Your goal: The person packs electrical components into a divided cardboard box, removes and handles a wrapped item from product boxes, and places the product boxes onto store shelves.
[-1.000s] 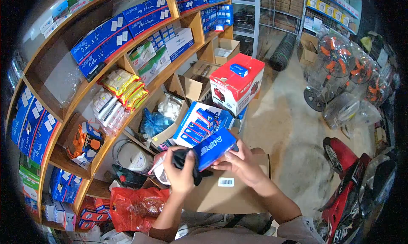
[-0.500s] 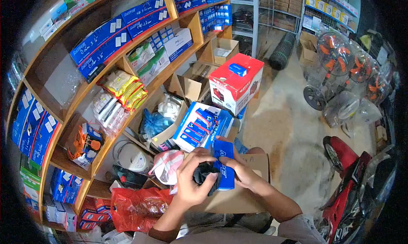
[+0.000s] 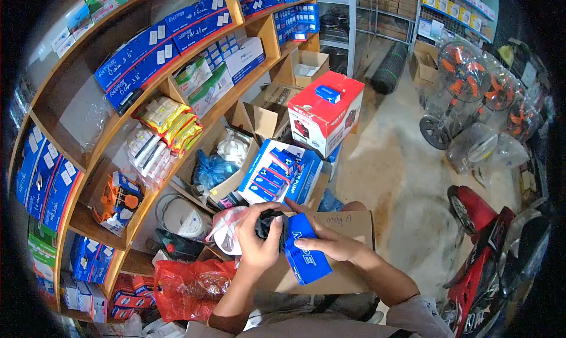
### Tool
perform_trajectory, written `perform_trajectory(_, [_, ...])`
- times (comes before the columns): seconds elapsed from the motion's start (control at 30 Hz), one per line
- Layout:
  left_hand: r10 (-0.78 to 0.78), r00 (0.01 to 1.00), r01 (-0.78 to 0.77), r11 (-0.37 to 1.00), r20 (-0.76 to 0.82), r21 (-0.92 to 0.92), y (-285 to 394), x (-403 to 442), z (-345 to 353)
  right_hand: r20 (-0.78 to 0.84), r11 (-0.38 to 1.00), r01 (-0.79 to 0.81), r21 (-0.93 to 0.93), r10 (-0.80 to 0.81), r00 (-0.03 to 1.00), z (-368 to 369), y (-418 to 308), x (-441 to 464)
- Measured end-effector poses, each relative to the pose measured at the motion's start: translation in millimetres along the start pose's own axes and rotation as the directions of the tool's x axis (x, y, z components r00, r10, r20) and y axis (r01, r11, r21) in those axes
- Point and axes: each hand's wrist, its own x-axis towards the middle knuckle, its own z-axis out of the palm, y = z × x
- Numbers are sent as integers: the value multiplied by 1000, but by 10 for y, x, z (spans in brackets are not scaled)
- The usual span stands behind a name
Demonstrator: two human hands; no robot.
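My left hand is closed around a dark, crumpled black bundle; whether it is cloth or plastic I cannot tell. Right beside it, my right hand grips a small blue cardboard box with white lettering, its thumb lying across the front face. The box is tilted, its lower end swung to the right. Beneath both hands is a large brown carton with handwriting on top. Beyond the hands, several small blue boxes lie on a blue and white pump box.
A red and white box with a small blue box on top stands ahead. Wooden shelves holding blue boxes curve along the left. A red plastic bag lies at lower left. Wrapped fans and a red motorbike are at right.
The blue box has turned from nearly upright to tilted, and my right thumb now lies across its face. My left hand with the black bundle has shifted slightly left and up.
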Motion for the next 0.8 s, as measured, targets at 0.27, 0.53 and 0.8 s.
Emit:
perform_trajectory(0.27, [-120,945,215,929,305,-301,-12,-103,142,234,983,-113,-145,145,961,-431,-471,-236])
perform_trajectory(0.53, [-211,884,306,936,418,-176,-437,-267,318,112,953,-302,-27,303,946,-1075,-560,87])
perform_trajectory(0.8, [-154,851,212,975,503,-61,-633,-239,429,-496,955,-158,251,267,826,-2753,372,1588])
